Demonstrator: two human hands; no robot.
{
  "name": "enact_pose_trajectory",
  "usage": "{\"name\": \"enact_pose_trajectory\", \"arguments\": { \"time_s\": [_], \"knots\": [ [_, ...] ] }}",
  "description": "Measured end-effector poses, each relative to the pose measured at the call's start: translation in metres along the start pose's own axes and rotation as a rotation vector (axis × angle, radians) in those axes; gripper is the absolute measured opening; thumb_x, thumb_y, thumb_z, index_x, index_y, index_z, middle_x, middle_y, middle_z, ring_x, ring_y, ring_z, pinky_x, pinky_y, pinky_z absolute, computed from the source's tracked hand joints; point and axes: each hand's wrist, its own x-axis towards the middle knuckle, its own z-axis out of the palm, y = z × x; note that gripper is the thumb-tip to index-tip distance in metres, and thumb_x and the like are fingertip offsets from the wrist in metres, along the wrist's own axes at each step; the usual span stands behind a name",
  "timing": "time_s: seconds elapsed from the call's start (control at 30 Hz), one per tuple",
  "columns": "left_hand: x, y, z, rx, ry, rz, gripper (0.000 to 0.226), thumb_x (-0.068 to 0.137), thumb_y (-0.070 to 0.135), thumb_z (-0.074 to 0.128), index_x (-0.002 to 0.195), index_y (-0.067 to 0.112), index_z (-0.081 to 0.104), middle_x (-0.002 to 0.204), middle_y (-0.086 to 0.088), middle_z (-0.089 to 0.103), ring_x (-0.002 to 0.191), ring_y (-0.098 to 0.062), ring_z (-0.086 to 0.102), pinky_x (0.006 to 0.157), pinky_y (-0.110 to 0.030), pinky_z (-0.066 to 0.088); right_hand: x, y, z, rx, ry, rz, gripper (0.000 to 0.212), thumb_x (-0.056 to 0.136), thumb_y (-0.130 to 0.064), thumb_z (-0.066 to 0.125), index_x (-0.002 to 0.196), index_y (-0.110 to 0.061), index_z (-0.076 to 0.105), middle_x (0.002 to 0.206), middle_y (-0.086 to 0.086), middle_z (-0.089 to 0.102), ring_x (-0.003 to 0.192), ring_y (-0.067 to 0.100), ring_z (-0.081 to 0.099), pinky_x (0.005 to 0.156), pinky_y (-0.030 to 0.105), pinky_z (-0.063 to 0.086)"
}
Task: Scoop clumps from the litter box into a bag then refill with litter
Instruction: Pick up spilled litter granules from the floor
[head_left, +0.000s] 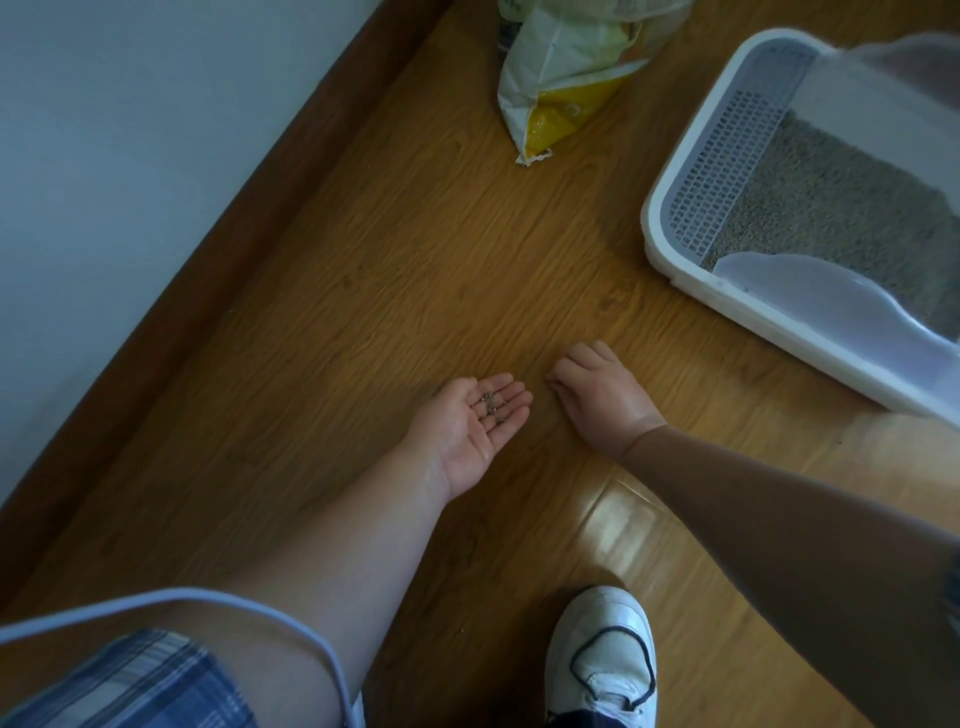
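My left hand (475, 423) lies palm up just above the wooden floor, cupping several small grey litter grains (491, 405) on its fingers. My right hand (597, 395) rests palm down on the floor right beside it, fingertips curled against the boards as if pinching; whether it holds a grain is hidden. The white litter box (675, 171) stands at the upper right, with a perforated step and grey litter (831, 208) inside. A yellow and white litter bag (561, 78) lies on the floor at the top centre.
A brown skirting board (260, 208) and pale wall run diagonally along the left. My white shoe (602, 654) stands at the bottom centre. A translucent lid edge (831, 306) covers the box's near side. Bare wooden floor (415, 260) lies between the hands and the bag.
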Motion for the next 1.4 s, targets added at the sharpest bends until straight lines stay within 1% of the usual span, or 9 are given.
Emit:
{"name": "enact_pose_trajectory", "arguments": {
  "time_s": [0.27, 0.5, 0.7, 0.87, 0.93, 1.03, 1.1, 1.23, 1.4],
  "knots": [
    [0.002, -0.002, -0.009, 0.000, 0.016, -0.001, 0.038, 0.107, 0.021, 0.035, 0.125, -0.005, 0.058, 0.125, -0.023, 0.064, 0.116, -0.032, 0.063, 0.104, -0.043, 0.050, 0.000, -0.005, -0.002, -0.027, -0.059, 0.016, 0.004, 0.090, -0.004, 0.062, 0.088, -0.007, 0.063, 0.089, 0.008, 0.059, 0.080, 0.026, 0.052, 0.075, 0.037, 0.047],
    [0.004, -0.006, -0.011, 0.007, 0.004, 0.002, 0.038, 0.107, 0.021, 0.035, 0.126, -0.004, 0.057, 0.125, -0.023, 0.064, 0.116, -0.032, 0.063, 0.103, -0.042, 0.050, -0.003, -0.017, -0.002, -0.027, -0.067, 0.150, 0.009, 0.093, -0.020, 0.061, 0.094, -0.011, 0.065, 0.094, 0.004, 0.059, 0.085, 0.022, 0.052, 0.079, 0.036, 0.048],
    [0.003, -0.007, -0.007, 0.018, 0.006, -0.006, 0.039, 0.108, 0.022, 0.034, 0.125, -0.004, 0.057, 0.126, -0.022, 0.063, 0.117, -0.032, 0.062, 0.103, -0.042, 0.050, -0.001, -0.019, 0.001, -0.058, -0.061, 0.154, 0.006, 0.092, -0.015, 0.061, 0.091, -0.010, 0.065, 0.092, 0.006, 0.060, 0.083, 0.026, 0.054, 0.076, 0.041, 0.050],
    [0.003, -0.011, -0.006, 0.023, -0.001, 0.002, 0.040, 0.108, 0.022, 0.032, 0.125, -0.004, 0.057, 0.125, -0.023, 0.063, 0.117, -0.031, 0.062, 0.104, -0.042, 0.049, -0.002, -0.026, -0.001, -0.111, -0.104, 0.207, 0.010, 0.094, -0.018, 0.058, 0.094, -0.012, 0.065, 0.095, 0.006, 0.061, 0.089, 0.027, 0.057, 0.082, 0.040, 0.047],
    [0.005, -0.015, -0.007, 0.029, 0.016, 0.005, 0.040, 0.108, 0.022, 0.033, 0.120, -0.005, 0.059, 0.118, -0.022, 0.066, 0.110, -0.030, 0.065, 0.099, -0.041, 0.052, -0.005, -0.038, -0.007, 0.004, -0.068, 0.211, 0.007, 0.093, -0.015, 0.058, 0.093, -0.012, 0.064, 0.093, 0.005, 0.060, 0.087, 0.024, 0.056, 0.082, 0.039, 0.049],
    [0.008, -0.023, -0.005, 0.020, 0.027, 0.003, 0.036, 0.106, 0.019, 0.035, 0.102, -0.001, 0.064, 0.095, -0.017, 0.065, 0.082, -0.024, 0.066, 0.075, -0.035, 0.059, -0.018, -0.065, -0.014, 0.199, -0.020, 0.062, 0.012, 0.092, -0.009, 0.058, 0.098, -0.011, 0.068, 0.093, 0.004, 0.063, 0.086, 0.020, 0.055, 0.082, 0.032, 0.046],
    [0.008, -0.028, -0.004, 0.004, 0.033, -0.005, 0.036, 0.105, 0.019, 0.036, 0.099, -0.001, 0.065, 0.092, -0.017, 0.065, 0.078, -0.024, 0.067, 0.068, -0.034, 0.058, -0.030, -0.068, -0.013, 0.242, -0.006, 0.038, 0.017, 0.091, -0.005, 0.058, 0.103, -0.009, 0.070, 0.096, 0.005, 0.065, 0.087, 0.022, 0.056, 0.083, 0.033, 0.046],
    [0.004, -0.030, -0.007, 0.000, 0.033, -0.005, 0.039, 0.107, 0.022, 0.035, 0.117, -0.005, 0.061, 0.115, -0.023, 0.067, 0.107, -0.031, 0.067, 0.091, -0.040, 0.056, -0.036, -0.036, -0.013, 0.196, 0.080, 0.391, 0.017, 0.094, -0.010, 0.059, 0.108, -0.009, 0.068, 0.098, 0.006, 0.061, 0.094, 0.024, 0.055, 0.086, 0.041, 0.049],
    [-0.003, -0.025, -0.012, -0.010, 0.020, -0.018, 0.038, 0.107, 0.022, 0.036, 0.121, -0.003, 0.061, 0.120, -0.021, 0.067, 0.111, -0.031, 0.066, 0.097, -0.042, 0.054, -0.035, -0.022, -0.011, 0.106, -0.084, 0.412, 0.028, 0.092, -0.022, 0.065, 0.119, -0.016, 0.064, 0.107, -0.001, 0.059, 0.101, 0.018, 0.053, 0.092, 0.035, 0.046]
  ]
}}
